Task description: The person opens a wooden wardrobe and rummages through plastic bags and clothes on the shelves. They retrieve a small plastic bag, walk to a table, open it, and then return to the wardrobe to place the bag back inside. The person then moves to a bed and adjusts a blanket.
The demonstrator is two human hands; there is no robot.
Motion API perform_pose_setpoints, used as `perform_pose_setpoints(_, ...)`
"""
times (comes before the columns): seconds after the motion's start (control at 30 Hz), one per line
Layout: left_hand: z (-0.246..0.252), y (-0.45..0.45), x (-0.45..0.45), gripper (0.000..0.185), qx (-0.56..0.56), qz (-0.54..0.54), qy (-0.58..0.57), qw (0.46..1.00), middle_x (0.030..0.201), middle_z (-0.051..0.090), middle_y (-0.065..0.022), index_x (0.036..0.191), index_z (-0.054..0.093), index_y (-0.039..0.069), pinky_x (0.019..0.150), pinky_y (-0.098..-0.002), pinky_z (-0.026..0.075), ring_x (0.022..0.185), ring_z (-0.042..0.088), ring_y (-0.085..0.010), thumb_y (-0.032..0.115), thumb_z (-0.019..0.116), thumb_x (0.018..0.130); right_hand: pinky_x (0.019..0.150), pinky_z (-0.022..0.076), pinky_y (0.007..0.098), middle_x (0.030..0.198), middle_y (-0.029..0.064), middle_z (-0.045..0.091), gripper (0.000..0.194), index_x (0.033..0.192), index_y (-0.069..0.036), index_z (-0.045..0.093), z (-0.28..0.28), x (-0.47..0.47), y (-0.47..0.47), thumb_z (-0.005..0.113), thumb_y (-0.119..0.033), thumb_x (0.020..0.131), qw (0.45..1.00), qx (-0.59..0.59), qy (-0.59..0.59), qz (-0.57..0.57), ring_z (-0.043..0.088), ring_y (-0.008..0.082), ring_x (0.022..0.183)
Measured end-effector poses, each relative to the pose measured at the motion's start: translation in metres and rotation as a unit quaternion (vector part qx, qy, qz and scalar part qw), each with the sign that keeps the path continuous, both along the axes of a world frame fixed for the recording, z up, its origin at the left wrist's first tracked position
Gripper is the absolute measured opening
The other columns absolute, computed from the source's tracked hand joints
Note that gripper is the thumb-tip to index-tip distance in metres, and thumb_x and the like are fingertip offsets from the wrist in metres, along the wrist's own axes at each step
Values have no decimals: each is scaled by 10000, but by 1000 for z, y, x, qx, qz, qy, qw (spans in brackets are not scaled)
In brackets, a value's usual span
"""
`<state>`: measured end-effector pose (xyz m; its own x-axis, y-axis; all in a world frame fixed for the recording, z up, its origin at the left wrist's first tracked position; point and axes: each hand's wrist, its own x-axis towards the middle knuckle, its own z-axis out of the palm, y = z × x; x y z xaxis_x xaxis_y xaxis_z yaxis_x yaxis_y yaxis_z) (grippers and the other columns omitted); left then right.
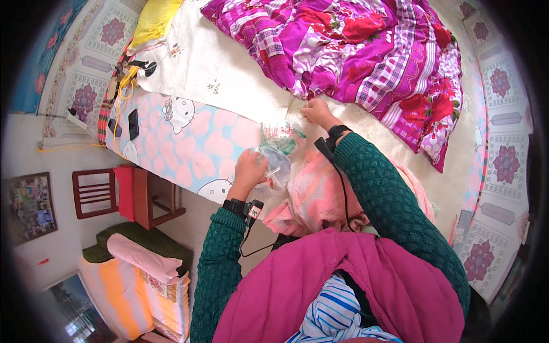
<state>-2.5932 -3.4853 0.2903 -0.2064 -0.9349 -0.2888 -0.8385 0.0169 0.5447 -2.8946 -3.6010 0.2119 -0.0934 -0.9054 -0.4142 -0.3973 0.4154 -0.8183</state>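
A clear plastic bag [279, 169] lies crumpled beside my left hand [250, 170], whose fingers are curled at its edge; whether they grip it is unclear. Behind it is a thin plastic bag with green and red markings [281, 136]. My right hand [318, 112] is at the near edge of a magenta floral quilt [343, 51], with its fingertips close together near a thin pale strand; what they hold is too small to tell. A pink patterned blanket [319, 193] lies bunched between my forearms, against the bed's near side.
Two dark phones, one a black phone [134, 124], lie on the pink and blue bed sheet [171, 145] at the left. Near them are a yellow power strip [128, 77] with its cord and a yellow pillow [154, 21]. A wooden chair [150, 199] stands beyond the bed's left edge.
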Motion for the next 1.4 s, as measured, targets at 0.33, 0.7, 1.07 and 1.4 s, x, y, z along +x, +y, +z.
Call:
perform_pose_setpoints(0.33, 67, -141, 16, 238, -92, 254, 306, 913, 811, 707, -52, 985, 716, -46, 637, -250, 493, 715, 625, -92, 173, 657, 916, 721, 554, 475, 853, 222, 703, 137, 836, -4, 733, 142, 99, 102, 658, -76, 747, 810, -167, 130, 546, 697, 402, 820)
perform_pose_setpoints(0.7, -1, -157, -170, 613, 207, 280, 438, 829, 1097, 611, -156, 1279, 465, -145, 739, -359, 589, 868, 657, -255, 224, 770, 896, 660, 540, 370, 797, 156, 707, 230, 909, -16, 723, 171, -93, 96, 635, -228, 913, 913, -203, -89, 343, 664, 236, 671)
perform_pose_setpoints(1.07, -76, -239, -168, 474, 188, 331, 353, 855, 972, 674, -107, 1114, 647, 29, 556, -492, 595, 765, 689, -306, 447, 735, 908, 871, 574, 482, 1144, 209, 702, 616, 1201, -29, 623, 85, -418, 334, 585, -593, 956, 809, 244, -331, -421, 706, 312, 991)
perform_pose_setpoints(1.4, 4, -309, -154, 396, 170, 255, 509, 804, 1052, 680, -106, 1173, 637, 51, 713, -482, 606, 883, 685, -280, 402, 630, 990, 853, 558, 468, 1109, 176, 683, 432, 1159, 33, 631, 34, -461, 197, 742, -195, 809, 742, -314, -135, -576, 682, 295, 989)
